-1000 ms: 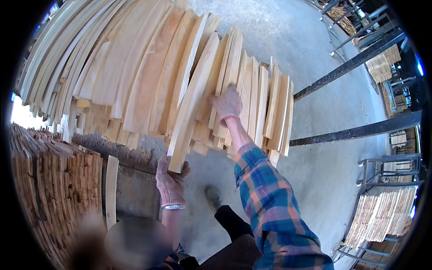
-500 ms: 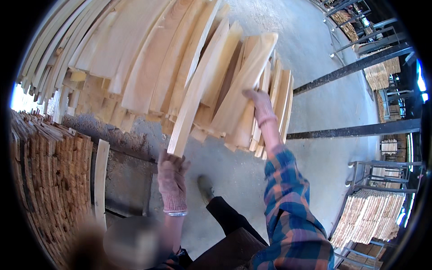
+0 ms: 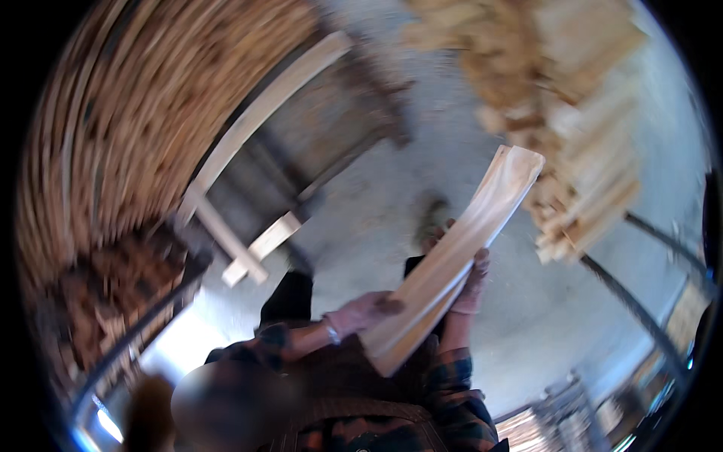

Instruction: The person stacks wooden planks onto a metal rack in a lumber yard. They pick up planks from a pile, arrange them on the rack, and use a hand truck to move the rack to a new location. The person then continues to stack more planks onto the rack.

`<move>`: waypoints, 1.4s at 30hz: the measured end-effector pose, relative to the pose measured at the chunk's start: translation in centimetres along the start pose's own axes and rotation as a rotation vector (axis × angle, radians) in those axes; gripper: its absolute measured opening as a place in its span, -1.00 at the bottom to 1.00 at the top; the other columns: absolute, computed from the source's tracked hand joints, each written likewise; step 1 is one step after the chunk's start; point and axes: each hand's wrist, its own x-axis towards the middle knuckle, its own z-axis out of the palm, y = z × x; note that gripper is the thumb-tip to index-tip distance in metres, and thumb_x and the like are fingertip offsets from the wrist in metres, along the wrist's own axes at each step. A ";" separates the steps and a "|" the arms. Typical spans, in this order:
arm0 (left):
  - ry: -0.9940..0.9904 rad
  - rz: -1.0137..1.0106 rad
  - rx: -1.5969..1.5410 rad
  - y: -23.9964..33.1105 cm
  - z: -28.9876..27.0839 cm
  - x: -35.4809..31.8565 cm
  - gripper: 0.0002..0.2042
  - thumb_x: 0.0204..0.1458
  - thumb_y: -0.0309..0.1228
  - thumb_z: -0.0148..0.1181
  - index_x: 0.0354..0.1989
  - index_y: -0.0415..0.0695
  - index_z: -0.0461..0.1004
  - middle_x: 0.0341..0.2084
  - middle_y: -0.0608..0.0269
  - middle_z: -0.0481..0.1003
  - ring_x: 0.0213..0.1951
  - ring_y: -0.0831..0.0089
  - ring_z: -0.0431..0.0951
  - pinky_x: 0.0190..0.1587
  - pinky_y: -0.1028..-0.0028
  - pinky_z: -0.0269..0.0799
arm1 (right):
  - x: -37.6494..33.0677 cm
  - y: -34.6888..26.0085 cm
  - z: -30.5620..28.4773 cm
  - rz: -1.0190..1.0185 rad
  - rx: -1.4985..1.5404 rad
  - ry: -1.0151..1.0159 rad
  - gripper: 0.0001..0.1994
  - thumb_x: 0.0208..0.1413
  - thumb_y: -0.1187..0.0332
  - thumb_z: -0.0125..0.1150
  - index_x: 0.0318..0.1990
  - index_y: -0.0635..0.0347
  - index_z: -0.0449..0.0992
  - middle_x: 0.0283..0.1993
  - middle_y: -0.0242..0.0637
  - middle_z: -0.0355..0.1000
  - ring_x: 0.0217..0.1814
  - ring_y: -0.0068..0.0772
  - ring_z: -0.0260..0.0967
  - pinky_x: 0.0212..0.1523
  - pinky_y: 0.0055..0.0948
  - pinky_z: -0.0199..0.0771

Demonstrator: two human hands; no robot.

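A small bundle of pale wooden boards (image 3: 459,233), seemingly two or three lying together, slants in front of my body, its far end up to the right. My left hand (image 3: 365,313), in a pinkish work glove, grips the left edge near the close end; its fingers are partly hidden by the wood. Farther up, my right hand (image 3: 473,282), also gloved, is closed round the right edge from below, and fingertips show at the opposite edge.
Stacked brown boards (image 3: 151,113) fill the upper left. Beside them runs a long pale strip (image 3: 256,113), with short crossed pale pieces (image 3: 263,245) at its near end. Blurred pale lumber (image 3: 580,151) lies at upper right, dark metal bars (image 3: 633,301) below it.
The view has swung from the pale lumber pile toward the brown stack. Boards have come off the pile and are now held in both hands before my body.
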 end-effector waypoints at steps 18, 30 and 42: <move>1.105 -0.031 -0.318 -27.9 -15.6 0.4 -0.49 0.04 -0.23 0.26 0.17 -0.08 0.35 -0.27 0.19 0.58 -0.25 0.43 0.59 -0.15 0.48 0.45 | 20.8 22.0 10.0 -0.444 -2.781 -1.241 -0.01 -0.33 0.22 0.42 0.36 -0.15 0.02 0.08 -0.09 0.16 -0.01 -0.08 0.29 0.11 -0.14 0.31; 0.913 -0.017 -0.330 -28.1 -18.0 6.8 -0.48 0.06 -0.24 0.19 0.20 -0.12 0.30 -0.16 0.00 0.56 -0.17 0.28 0.60 -0.13 0.41 0.46 | 35.8 29.9 1.5 -1.184 -2.601 -1.676 -0.29 0.09 0.30 0.16 0.34 -0.35 -0.07 0.14 -0.18 0.07 0.16 -0.11 0.17 0.22 -0.10 0.25; 0.680 0.687 -1.388 -29.1 -17.1 10.6 -0.48 0.14 -0.35 0.11 0.26 -0.19 0.15 -0.10 0.25 0.41 -0.12 0.48 0.45 -0.13 0.56 0.44 | 21.6 29.7 1.7 -0.898 -2.319 -1.660 -0.14 -0.07 0.19 0.33 0.37 -0.11 -0.05 0.03 -0.11 0.10 -0.07 -0.11 0.25 0.02 -0.06 0.35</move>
